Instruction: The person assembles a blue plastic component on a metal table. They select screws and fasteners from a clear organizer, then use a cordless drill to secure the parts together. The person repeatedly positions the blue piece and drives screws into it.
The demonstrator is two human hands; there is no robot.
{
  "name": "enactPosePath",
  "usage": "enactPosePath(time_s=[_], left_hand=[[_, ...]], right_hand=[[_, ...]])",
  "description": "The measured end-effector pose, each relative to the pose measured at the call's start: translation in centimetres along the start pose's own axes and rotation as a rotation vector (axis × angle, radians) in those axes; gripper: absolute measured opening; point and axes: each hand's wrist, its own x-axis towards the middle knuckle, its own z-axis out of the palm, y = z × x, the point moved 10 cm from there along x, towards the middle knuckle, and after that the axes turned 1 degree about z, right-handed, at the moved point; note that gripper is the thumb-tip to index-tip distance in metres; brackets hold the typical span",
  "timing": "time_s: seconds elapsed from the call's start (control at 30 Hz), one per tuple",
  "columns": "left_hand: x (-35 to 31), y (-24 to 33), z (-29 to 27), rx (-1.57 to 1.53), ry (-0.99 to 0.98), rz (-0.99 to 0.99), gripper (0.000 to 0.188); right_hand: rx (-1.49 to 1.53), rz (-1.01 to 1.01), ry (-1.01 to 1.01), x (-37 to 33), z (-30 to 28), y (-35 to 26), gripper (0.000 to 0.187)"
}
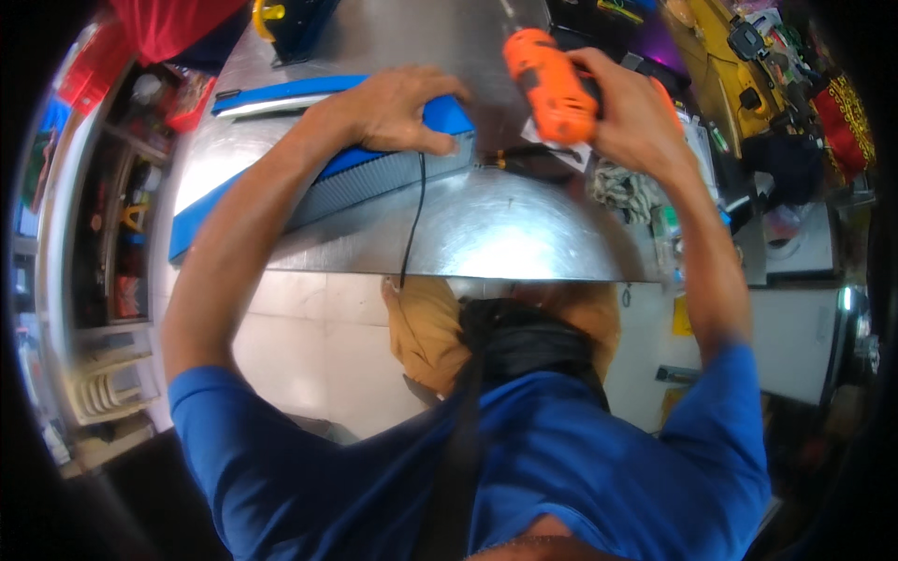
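Observation:
A long case (379,179) with grey ridged sides and a blue top lies slantwise on the metal table. Over its right end my left hand (402,105) is curled, thumb against the ridged side and fingers across the blue top. A black cable (418,210) hangs from near that hand down over the table's front edge. In the air to the right, my right hand (629,117) grips an orange drill (550,89). The drill's bit points up and away from me, clear of the case. Behind the case lies a blue strip (281,91) with a pale side.
The shiny metal table (524,220) ends just before my legs. Grey cloth (627,192) and mixed small items crowd its right side. A blue-and-yellow object (281,33) stands at the far left. Shelves (117,234) line the left, and a red cloth (182,28) hangs behind.

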Motion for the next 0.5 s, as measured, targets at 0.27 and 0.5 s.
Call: enactPosePath(time_s=[0.27,0.5], left_hand=[[-1.3,1.9,0.0,-0.007,0.026,0.134,0.066],[0.3,1.0,1.0,-0.252,-0.098,0.128,0.063]], right_hand=[[0.184,0.2,0.092,-15.9,-5.9,-4.5,0.044],[0.811,0.551,0.173,-26.5,0.3,-4.6,0.045]])
